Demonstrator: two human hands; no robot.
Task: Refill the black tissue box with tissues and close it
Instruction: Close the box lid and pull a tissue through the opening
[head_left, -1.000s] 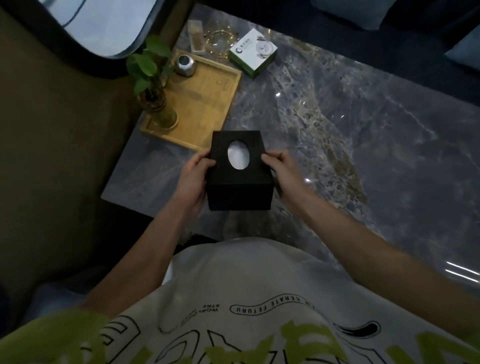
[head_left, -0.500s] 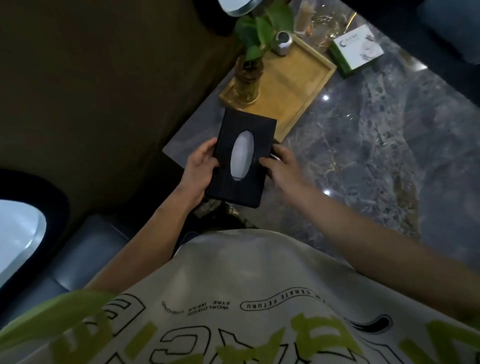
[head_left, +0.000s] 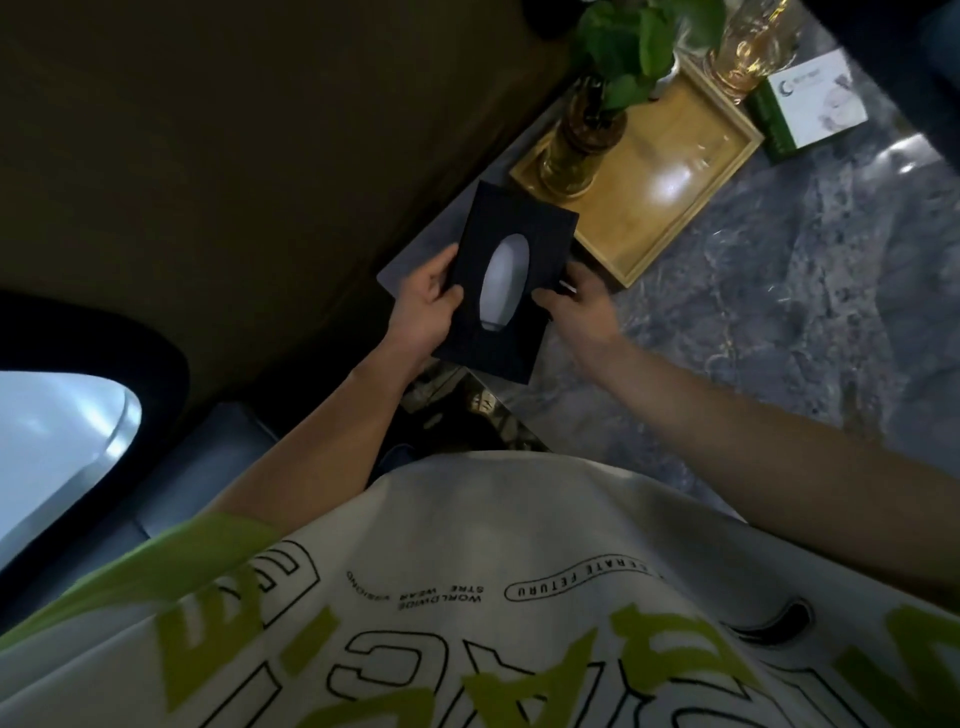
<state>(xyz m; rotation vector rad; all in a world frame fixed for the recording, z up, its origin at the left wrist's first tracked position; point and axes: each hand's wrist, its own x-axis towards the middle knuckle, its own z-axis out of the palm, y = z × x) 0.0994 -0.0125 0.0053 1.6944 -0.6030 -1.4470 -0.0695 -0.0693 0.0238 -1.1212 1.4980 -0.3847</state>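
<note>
Hands frame the black tissue box (head_left: 506, 283), lifted above the near corner of the marble table (head_left: 779, 312); your left hand (head_left: 426, 306) curls closed on its left edge; your right hand (head_left: 582, 306) rests loosely at its right side, grip unclear; pale oval slot (head_left: 504, 283) faces you; opening it for refilling looks next.

The tissue box (head_left: 511, 283) sits over the table's (head_left: 779, 322) near-left corner, left hand (head_left: 426, 306) and right hand (head_left: 582, 306) flanking it. Behind it lies a tray (head_left: 675, 197) carrying a plant vase (head_left: 576, 150); a small carton (head_left: 810, 104) lies beyond the tray.
</note>
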